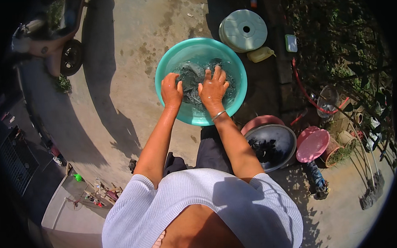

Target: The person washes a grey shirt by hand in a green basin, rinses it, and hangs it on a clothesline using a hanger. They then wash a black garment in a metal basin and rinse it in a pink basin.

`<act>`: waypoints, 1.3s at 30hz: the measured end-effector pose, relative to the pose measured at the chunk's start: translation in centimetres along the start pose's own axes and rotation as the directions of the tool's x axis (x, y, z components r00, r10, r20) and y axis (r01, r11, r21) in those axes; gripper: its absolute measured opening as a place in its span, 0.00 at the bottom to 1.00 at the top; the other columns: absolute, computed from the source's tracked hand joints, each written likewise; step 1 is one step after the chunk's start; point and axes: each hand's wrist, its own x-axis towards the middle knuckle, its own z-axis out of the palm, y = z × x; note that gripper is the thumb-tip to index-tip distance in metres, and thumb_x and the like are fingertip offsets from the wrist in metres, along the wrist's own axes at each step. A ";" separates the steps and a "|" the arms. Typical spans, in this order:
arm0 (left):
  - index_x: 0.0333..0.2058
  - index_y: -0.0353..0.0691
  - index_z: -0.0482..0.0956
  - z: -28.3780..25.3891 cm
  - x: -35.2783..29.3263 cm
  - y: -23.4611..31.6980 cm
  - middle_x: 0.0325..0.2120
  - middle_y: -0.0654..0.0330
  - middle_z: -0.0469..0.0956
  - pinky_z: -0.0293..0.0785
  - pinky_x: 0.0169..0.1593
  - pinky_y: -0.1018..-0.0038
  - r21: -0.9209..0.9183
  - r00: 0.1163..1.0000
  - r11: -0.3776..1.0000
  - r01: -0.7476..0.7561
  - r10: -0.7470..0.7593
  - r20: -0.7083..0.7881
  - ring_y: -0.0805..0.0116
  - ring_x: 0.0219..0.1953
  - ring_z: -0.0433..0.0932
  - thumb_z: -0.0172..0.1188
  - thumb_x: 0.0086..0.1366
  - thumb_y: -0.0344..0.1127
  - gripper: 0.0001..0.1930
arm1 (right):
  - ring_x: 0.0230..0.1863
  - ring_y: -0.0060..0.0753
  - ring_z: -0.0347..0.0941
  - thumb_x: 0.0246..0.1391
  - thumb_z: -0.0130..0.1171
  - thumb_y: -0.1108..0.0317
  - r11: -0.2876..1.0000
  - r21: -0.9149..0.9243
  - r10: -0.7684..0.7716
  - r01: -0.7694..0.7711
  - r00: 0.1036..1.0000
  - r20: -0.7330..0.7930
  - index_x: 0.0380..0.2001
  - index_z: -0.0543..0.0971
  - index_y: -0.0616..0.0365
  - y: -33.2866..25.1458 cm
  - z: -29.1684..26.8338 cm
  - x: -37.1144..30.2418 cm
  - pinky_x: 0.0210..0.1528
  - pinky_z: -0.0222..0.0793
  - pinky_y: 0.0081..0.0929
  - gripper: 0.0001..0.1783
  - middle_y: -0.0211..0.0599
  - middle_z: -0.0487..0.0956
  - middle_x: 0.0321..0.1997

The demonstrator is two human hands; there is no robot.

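A round turquoise basin (240,100) stands on the ground in front of me, with rippling water and dark grey cloth (190,82) in it. Over the basin's left side, my left hand (172,92) is loosely bent, its thumb apart from the fingers, and nothing shows in its grasp. My right hand (212,90), wet and with a silvery bangle at the wrist, is spread palm down above the cloth. Its fingertips are close to the water; whether they touch the cloth I cannot tell.
Beyond the basin sit a pale green round lidded tub (243,28) and a yellowish bottle (261,55). To my right are a grey metal basin (283,140) with dark contents and a pink basin (313,145). A scooter (58,52) stands far left.
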 end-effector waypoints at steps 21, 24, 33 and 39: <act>0.22 0.37 0.71 -3.2 2.7 -7.2 0.21 0.51 0.76 0.70 0.31 0.65 -0.325 0.968 0.912 0.250 -0.230 0.100 0.57 0.25 0.76 0.64 0.45 0.34 0.11 | 0.31 0.15 0.67 0.43 0.65 0.74 0.285 0.943 0.233 -0.172 0.967 0.106 0.29 0.76 0.61 6.6 -6.3 -4.2 0.36 0.65 0.17 0.09 0.23 0.75 0.29; 0.23 0.36 0.67 -7.1 2.7 -5.3 0.19 0.53 0.76 0.69 0.30 0.69 -0.490 0.996 0.868 0.086 -0.087 0.022 0.65 0.23 0.75 0.59 0.48 0.28 0.08 | 0.32 0.17 0.69 0.43 0.63 0.76 0.370 0.924 0.409 -0.096 0.910 -0.069 0.32 0.76 0.62 5.8 -9.6 -7.7 0.39 0.67 0.18 0.10 0.27 0.76 0.30; 0.23 0.39 0.64 -17.1 3.9 2.2 0.18 0.69 0.64 0.60 0.26 0.78 -0.828 0.935 0.558 0.061 0.258 0.242 0.78 0.22 0.61 0.58 0.51 0.27 0.09 | 0.32 0.32 0.72 0.42 0.49 0.80 0.803 0.586 0.442 0.104 0.556 -0.704 0.29 0.71 0.63 -3.9 -19.2 -14.2 0.41 0.69 0.27 0.07 0.38 0.75 0.29; 0.24 0.41 0.64 -26.1 2.9 11.1 0.20 0.70 0.66 0.61 0.27 0.84 -0.916 0.800 0.401 -0.007 0.552 0.236 0.83 0.24 0.64 0.55 0.55 0.25 0.08 | 0.29 0.15 0.65 0.43 0.53 0.81 0.621 0.733 0.545 0.278 0.519 -0.659 0.31 0.71 0.62 -9.6 -27.6 -17.0 0.34 0.65 0.15 0.08 0.25 0.71 0.28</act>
